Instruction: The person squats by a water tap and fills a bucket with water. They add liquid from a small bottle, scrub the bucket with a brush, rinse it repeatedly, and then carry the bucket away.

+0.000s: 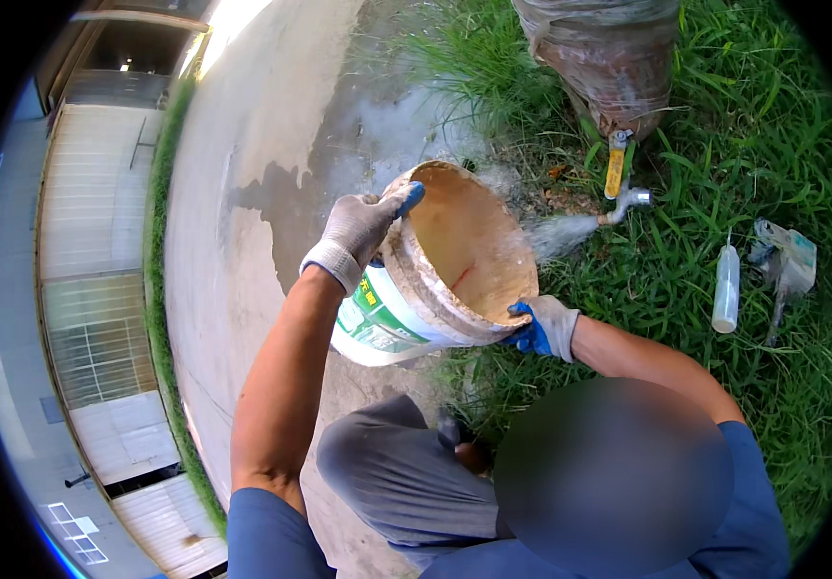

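A white plastic bucket [377,314] with a green-and-white label is tilted in front of me, its mouth turned up and to the right. Pale brown residue coats the inside and rim. My left hand [363,232], in a grey glove with blue fingertips, is closed over the rim's upper left. Gloved the same way, my right hand [543,328] grips the rim's lower right. Beyond the bucket, a metal tap [632,198] with a yellow lever handle [615,174] runs water [561,234] leftward, toward the bucket's far right side. Whether the water enters the bucket, I cannot tell.
A plastic-wrapped post [614,68] rises above the tap. On the grass [667,309] at right lie a translucent nozzled tube [726,289] and a crumpled plastic bag [788,259]. Wet concrete [368,125] spreads at the far left. A building wall [93,193] stands further left.
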`<state>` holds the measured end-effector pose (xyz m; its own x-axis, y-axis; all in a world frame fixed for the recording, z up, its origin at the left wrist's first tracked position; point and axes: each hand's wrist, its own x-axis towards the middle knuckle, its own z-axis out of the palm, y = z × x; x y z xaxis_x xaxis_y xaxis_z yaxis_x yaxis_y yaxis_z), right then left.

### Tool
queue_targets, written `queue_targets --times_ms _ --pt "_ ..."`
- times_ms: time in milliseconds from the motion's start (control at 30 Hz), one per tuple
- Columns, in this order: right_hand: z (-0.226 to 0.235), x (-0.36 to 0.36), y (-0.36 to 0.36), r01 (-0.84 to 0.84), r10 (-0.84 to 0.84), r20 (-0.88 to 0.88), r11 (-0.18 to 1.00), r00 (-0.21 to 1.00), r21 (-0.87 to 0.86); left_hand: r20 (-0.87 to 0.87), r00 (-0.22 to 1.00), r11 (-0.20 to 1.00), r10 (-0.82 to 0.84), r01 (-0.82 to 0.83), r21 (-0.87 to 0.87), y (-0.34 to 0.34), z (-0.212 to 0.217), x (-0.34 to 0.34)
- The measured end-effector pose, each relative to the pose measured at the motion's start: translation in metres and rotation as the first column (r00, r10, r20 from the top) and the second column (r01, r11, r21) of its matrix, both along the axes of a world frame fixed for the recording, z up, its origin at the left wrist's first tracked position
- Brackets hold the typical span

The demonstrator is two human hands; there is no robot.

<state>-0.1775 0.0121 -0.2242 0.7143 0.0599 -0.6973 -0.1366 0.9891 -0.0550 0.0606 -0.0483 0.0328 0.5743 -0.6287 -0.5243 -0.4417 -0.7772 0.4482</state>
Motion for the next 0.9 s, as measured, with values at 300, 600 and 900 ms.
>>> queue_targets --times_ms 300,600,900 --pt "-0.024 0.013 0.02 -0.19 0.13 0.3 0.965 0.945 0.18 0.082 0.988 0.992 -0.127 0.127 0.006 -0.007 0.017 -0.026" --pt "-0.017 0.018 0.014 -0.208 0.146 0.272 0.954 0.951 0.216 0.093 0.98 0.984 -0.176 0.175 0.021 -0.015 0.018 -0.034" --pt "-0.015 0.02 0.012 -0.156 0.105 0.258 0.97 0.96 0.187 0.186 0.957 0.975 -0.223 0.22 0.037 -0.025 0.025 -0.044"
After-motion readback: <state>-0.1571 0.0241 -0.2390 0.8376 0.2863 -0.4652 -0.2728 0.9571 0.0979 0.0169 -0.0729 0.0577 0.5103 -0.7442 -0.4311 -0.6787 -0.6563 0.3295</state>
